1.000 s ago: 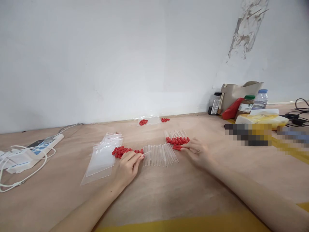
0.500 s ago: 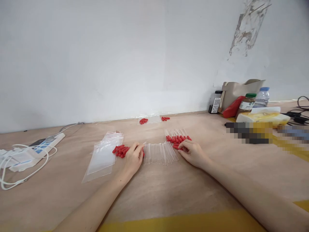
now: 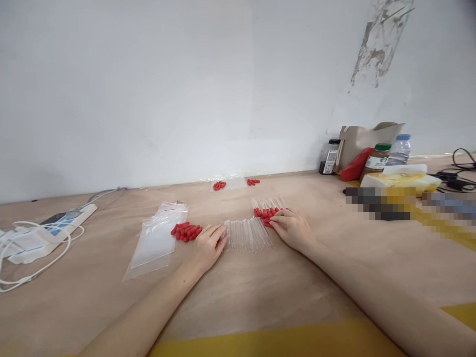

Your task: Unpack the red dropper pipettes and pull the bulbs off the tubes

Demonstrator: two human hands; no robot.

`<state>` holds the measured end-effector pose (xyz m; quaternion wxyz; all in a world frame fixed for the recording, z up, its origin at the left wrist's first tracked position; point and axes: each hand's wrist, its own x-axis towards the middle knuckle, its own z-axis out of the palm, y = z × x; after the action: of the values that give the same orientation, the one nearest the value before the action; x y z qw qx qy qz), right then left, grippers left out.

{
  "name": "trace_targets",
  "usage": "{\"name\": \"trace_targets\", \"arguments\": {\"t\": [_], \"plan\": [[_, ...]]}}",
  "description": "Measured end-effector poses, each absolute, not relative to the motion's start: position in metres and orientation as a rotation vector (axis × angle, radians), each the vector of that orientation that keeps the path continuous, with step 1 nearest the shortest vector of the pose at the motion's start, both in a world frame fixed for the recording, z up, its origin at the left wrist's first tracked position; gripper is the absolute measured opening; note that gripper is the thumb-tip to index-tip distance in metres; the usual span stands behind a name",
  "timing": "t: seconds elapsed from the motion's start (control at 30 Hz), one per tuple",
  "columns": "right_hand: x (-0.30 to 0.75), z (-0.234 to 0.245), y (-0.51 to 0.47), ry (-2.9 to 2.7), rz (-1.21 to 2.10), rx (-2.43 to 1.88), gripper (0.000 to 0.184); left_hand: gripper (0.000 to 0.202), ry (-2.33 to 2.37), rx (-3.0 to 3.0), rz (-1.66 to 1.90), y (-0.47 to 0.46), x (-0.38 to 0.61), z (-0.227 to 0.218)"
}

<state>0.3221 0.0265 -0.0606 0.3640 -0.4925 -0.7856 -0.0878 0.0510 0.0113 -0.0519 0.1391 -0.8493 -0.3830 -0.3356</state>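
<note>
A row of clear plastic tubes [image 3: 246, 235] lies side by side on the brown paper-covered table [image 3: 260, 287]. My left hand [image 3: 207, 246] rests at the row's left end, its fingers loosely stretched and touching the first tube. Just left of it is a pile of red caps [image 3: 186, 231]. My right hand [image 3: 293, 229] is at the row's right end, fingertips pinched on a red cap at the edge of a second red cap pile [image 3: 265, 214]. Behind that pile lie more clear tubes [image 3: 268, 202].
A stack of clear zip bags [image 3: 158, 239] lies left of the caps. A power strip with white cables [image 3: 44, 233] is at far left. Near the wall lie a small bag and loose red caps [image 3: 220, 185]. Bottles, a jar, a beige bag [image 3: 366, 141] and a tissue pack crowd the right.
My left hand held one clear tube in a pinch, brought it to the row's left end and now lies loose against the row. My right hand stayed at the right cap pile, fingers drawing in.
</note>
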Motion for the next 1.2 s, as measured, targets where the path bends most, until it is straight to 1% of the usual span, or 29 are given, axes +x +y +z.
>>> {"name": "trace_targets", "arguments": {"t": [0.13,0.23,0.43,0.6,0.7,0.83,0.97,1.07,1.2], "plan": [[0.323,-0.057,0.022,-1.989,-0.251,-1.356,0.020,0.028,-1.095,-2.502,-0.832,0.007,0.048,-0.046],[0.329,-0.054,0.025,-1.921,-0.210,-1.398,0.021,0.033,-1.107,-2.514,-0.787,0.005,0.045,-0.044],[0.360,-0.062,0.050,-1.643,-0.020,-1.579,0.027,0.041,-1.120,-2.543,-0.730,0.001,0.042,-0.040],[0.379,-0.071,0.064,-1.544,0.155,-1.795,0.028,0.055,-1.108,-2.617,-0.598,-0.002,0.032,-0.030],[0.379,-0.071,0.069,-1.521,0.193,-1.867,0.031,0.058,-1.131,-2.636,-0.550,0.000,0.024,-0.027],[0.373,-0.068,0.073,-1.486,0.242,-1.965,0.040,0.062,-1.191,-2.627,-0.596,0.001,0.026,-0.031],[0.369,-0.064,0.074,-1.465,0.263,-2.007,0.037,0.064,-1.282,-2.587,-0.707,-0.001,0.037,-0.036],[0.368,-0.062,0.073,-1.436,0.249,-1.984,0.035,0.062,-1.329,-2.589,-0.727,-0.002,0.042,-0.038],[0.361,-0.062,0.067,-1.412,0.177,-1.860,0.041,0.059,-1.368,-2.578,-0.728,-0.002,0.044,-0.039]]}}
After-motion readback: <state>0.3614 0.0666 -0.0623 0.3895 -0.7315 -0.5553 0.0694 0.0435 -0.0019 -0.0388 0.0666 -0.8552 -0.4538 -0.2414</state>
